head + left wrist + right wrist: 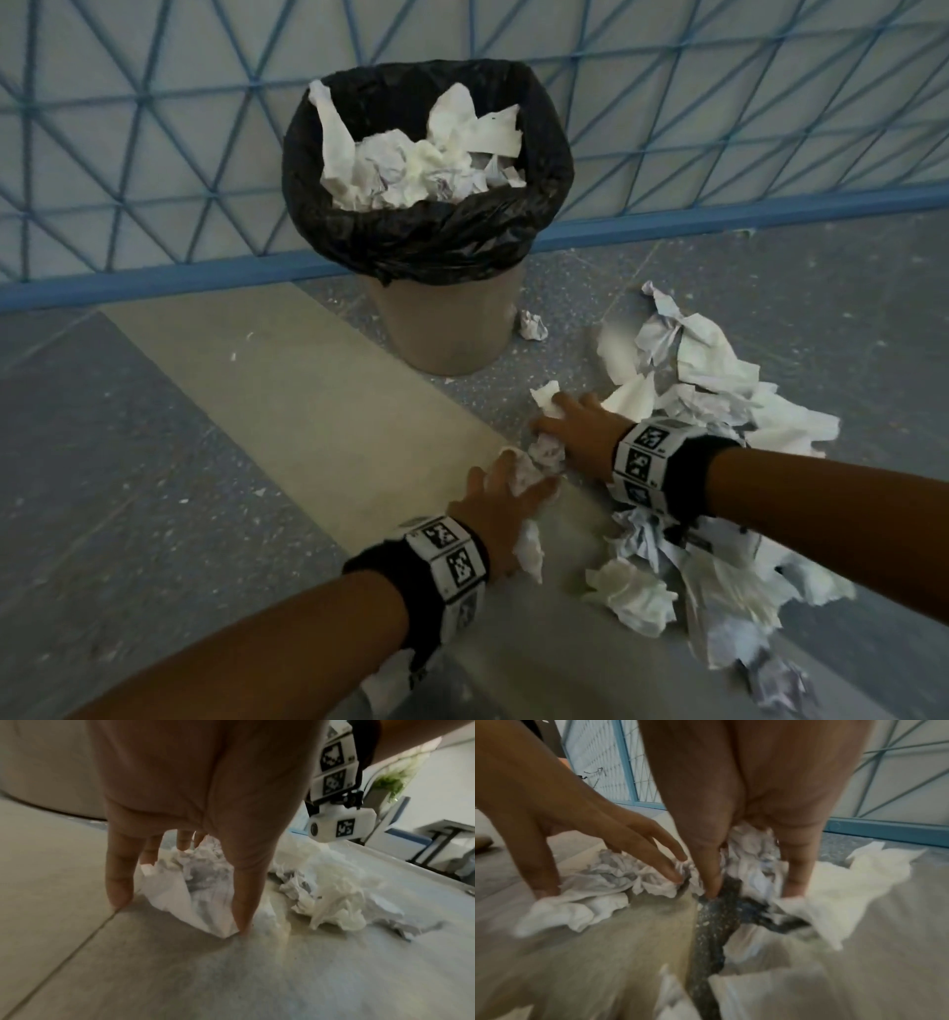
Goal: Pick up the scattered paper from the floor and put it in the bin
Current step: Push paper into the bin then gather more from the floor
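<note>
A beige bin (447,329) with a black liner (426,241) stands against the blue lattice fence, heaped with crumpled paper (411,164). Scattered paper (708,390) lies on the floor to its right. My left hand (500,493) spreads straight fingers (654,858) over a white crumpled wad (180,892), fingertips touching the floor. My right hand (570,426) sits just beyond it, its thumb and fingers curled round a bunch of crumpled paper (752,850). A paper tip (547,398) pokes out past its fingers. The two hands nearly touch.
More crumpled sheets (719,580) lie under and behind my right forearm. A small paper ball (532,325) rests by the bin's base. The blue fence rail (154,288) runs along the back. The floor left of my hands is bare tile.
</note>
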